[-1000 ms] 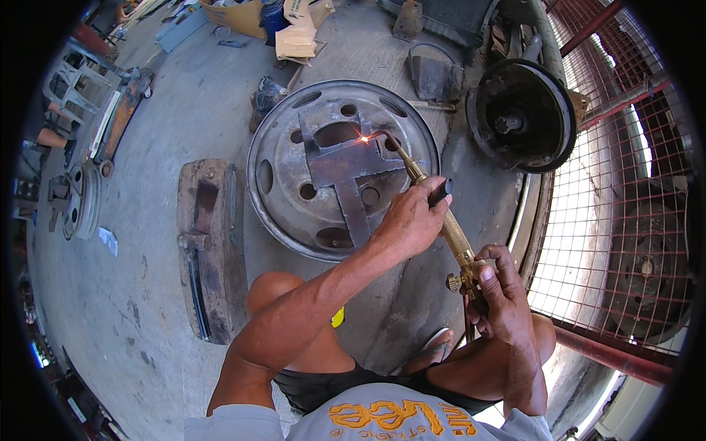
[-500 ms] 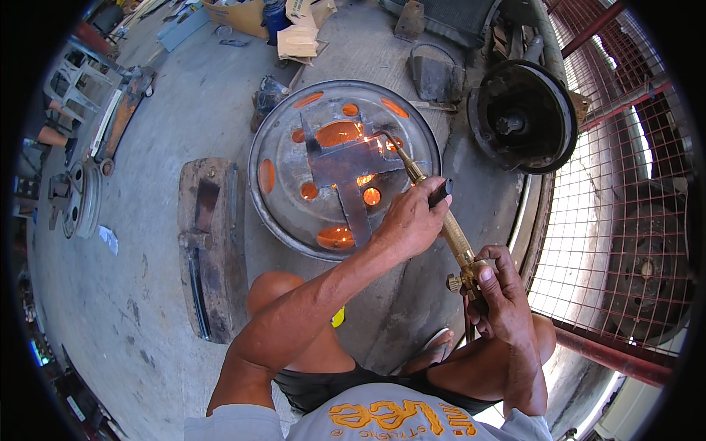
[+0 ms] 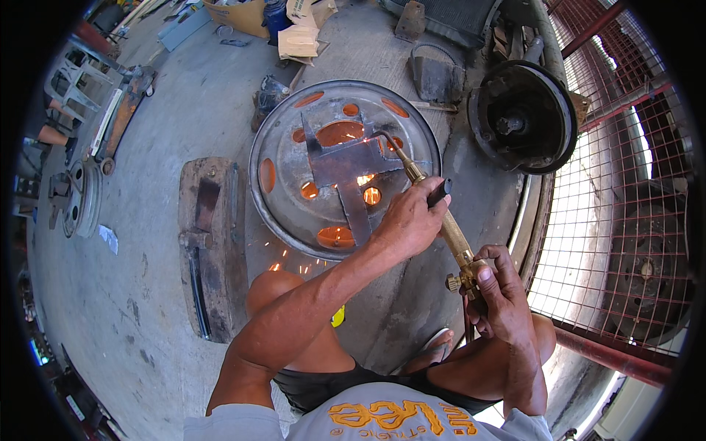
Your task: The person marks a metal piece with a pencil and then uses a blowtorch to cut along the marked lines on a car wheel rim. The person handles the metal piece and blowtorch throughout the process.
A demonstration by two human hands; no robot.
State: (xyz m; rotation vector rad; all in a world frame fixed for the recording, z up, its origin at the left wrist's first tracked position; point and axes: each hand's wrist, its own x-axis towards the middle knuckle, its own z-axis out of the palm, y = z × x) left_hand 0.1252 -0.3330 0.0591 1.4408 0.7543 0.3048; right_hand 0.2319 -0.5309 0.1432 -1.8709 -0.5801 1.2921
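While the sparks are flying, here is the one head view, line by line.

Head view, torch: a brass cutting torch (image 3: 441, 217) is slanting from the person's lap up to the wheel, its bent tip sitting over the plate.
Left hand: the left hand (image 3: 406, 220) is wrapping closed around the torch's middle, fingers clamped on the tube, steering it.
Right hand: the right hand (image 3: 500, 290) is gripping shut on the torch's valve end, thumb by the brass knob.
Work: a steel wheel rim (image 3: 283, 140) is lying flat on the concrete floor (image 3: 162, 140), with a grey cross-shaped plate (image 3: 346, 169) lying across it; the holes are glowing orange from below.
Sparks: they are scattering off the rim's near edge toward a bare knee (image 3: 276, 283).
Nearby: a wooden block (image 3: 209, 242) is lying to the left, a brake drum (image 3: 526, 117) up right.
Doing it well, I'd say: keeping the tip steady and close, moving slowly along the line, knees back.
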